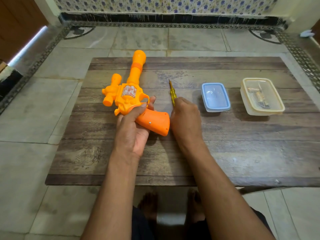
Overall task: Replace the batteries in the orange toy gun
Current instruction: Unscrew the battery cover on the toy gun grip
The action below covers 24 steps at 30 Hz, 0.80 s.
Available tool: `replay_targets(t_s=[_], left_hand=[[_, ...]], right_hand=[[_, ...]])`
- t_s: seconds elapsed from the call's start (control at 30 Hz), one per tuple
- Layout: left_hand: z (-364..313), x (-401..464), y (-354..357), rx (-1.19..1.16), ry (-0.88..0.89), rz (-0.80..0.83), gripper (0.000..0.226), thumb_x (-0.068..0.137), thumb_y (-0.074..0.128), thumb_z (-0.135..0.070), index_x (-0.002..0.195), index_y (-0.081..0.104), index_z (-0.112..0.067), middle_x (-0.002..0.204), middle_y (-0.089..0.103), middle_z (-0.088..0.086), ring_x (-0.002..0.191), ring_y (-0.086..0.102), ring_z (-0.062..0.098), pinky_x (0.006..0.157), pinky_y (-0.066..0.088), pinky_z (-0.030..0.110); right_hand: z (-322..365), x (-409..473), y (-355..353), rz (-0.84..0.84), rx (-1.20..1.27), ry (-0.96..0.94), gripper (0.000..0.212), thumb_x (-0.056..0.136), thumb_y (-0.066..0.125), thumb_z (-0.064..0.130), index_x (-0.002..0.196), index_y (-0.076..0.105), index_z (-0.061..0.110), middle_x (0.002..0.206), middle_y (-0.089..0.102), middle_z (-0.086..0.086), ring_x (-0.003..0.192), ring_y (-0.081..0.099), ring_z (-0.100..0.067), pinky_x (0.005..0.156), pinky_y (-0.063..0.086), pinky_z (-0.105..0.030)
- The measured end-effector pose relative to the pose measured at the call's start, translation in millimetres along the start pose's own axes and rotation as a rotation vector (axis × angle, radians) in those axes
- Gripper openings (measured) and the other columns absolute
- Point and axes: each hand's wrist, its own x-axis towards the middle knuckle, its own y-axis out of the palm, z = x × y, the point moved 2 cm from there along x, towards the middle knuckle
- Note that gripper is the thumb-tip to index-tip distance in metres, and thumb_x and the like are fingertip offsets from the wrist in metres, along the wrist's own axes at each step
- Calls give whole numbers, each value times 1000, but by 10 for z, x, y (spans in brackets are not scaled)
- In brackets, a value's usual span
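Observation:
The orange toy gun point(131, 94) lies on its side on the wooden table point(225, 153), barrel pointing away, with a scope on its left. A small screw shows on its darker orange grip. My left hand point(133, 125) grips the gun around the grip and trigger area. My right hand point(186, 116) holds the handle of a yellow screwdriver point(172, 92), whose tip points away along the table. The clear box with a cream rim point(262, 97) at the right holds what look like batteries and small tools.
A closed clear box with a blue lid point(215, 97) stands right of the screwdriver. The table sits low on a tiled floor with a patterned border. My bare feet show under the table's near edge.

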Motion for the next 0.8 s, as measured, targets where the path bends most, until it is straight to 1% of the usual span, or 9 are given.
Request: replay_targets(t_s=[0.1,0.17,0.27,0.4,0.5,0.57,0.63,0.73,0.8], left_hand=[[-10,8,-4,6,7,-3,56,91,58,9,144,48,-6,145,52,31,105,73,29,107,50,43],[-21,2,6,5,24,-13,56,91,60,7,144,48,-6,142,57,27,106,73,30,96,57,37],[-39,-6,26,-8,49,17,56,93,62,-9,147,47,-7,128,61,17,110,71,32,94,57,36],[-58,-10,41,76,64,117,44,102,50,-22,144,48,-9,116,64,13,123,58,35,112,42,45],[-42,-47,112,195,94,175,48,105,47,-16,152,40,-10,122,60,12,119,56,28,105,51,38],[-26,-75,200,284,150,217,53,101,54,-9,152,39,-9,117,59,7,108,58,18,99,54,35],[18,-98,287,440,232,230,57,98,60,-7,151,40,-9,106,65,-3,97,62,8,94,53,32],[99,-115,338,752,389,200,65,96,67,-10,155,40,-19,101,70,-5,85,62,9,83,56,32],[135,-131,349,913,484,159,72,90,75,-18,155,44,-24,101,76,3,76,63,8,75,59,34]], right_hand=[[-9,-8,-116,-35,22,-6,19,82,57,-10,95,66,-1,93,70,-23,83,66,-45,60,40,-37],[8,-12,-218,-105,56,-11,25,83,62,-9,105,71,-3,97,73,-23,86,69,-44,67,55,-42],[61,-40,-361,-227,210,15,16,91,65,4,102,76,2,92,77,-13,82,72,-28,75,59,-45],[128,-132,-352,-25,545,250,31,101,62,28,84,78,7,73,74,-6,73,70,-21,75,57,-47],[163,-208,-226,101,800,481,41,94,57,45,89,82,13,82,80,-3,86,77,-22,86,59,-54],[233,-240,-192,169,968,583,42,93,55,44,93,83,12,88,81,-5,92,78,-25,92,59,-54],[249,-268,-183,197,1137,684,38,98,55,32,87,81,7,89,80,-12,87,78,-25,82,61,-42],[248,-317,-155,239,1377,940,32,104,52,16,87,75,2,78,75,-14,63,70,-16,53,51,-24],[275,-328,-148,244,1486,1081,28,101,54,11,107,71,-10,89,70,-21,76,68,-25,58,52,-28]])
